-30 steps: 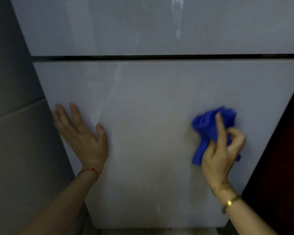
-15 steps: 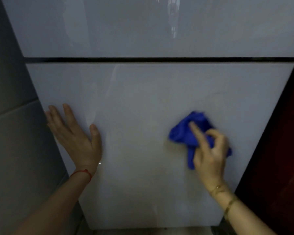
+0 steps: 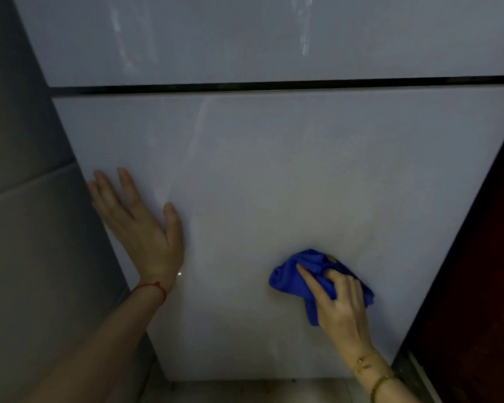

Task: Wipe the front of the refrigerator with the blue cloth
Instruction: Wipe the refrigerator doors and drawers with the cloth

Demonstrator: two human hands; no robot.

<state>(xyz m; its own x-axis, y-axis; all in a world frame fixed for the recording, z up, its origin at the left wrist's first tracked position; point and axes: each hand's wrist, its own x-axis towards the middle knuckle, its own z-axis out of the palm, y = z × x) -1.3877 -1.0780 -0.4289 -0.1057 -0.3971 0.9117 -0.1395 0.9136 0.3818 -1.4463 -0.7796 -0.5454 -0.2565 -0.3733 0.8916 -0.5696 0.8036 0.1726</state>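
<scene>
The refrigerator front fills the view: a glossy pale lower door (image 3: 274,175) below a dark horizontal gap, with the upper door (image 3: 245,36) above it. A crumpled blue cloth (image 3: 291,279) is pressed against the lower door, low and right of centre. My right hand (image 3: 339,306) grips the cloth, index finger stretched over it. My left hand (image 3: 141,225) lies flat on the door's left edge, fingers spread, holding nothing. A red string circles that wrist.
A grey tiled wall (image 3: 26,228) stands close on the left of the refrigerator. A dark reddish panel (image 3: 477,271) borders it on the right. A strip of floor (image 3: 245,391) shows under the door's bottom edge.
My right hand has carried the blue cloth leftward and downward across the lower door. My left hand has stayed flat on the door's left edge.
</scene>
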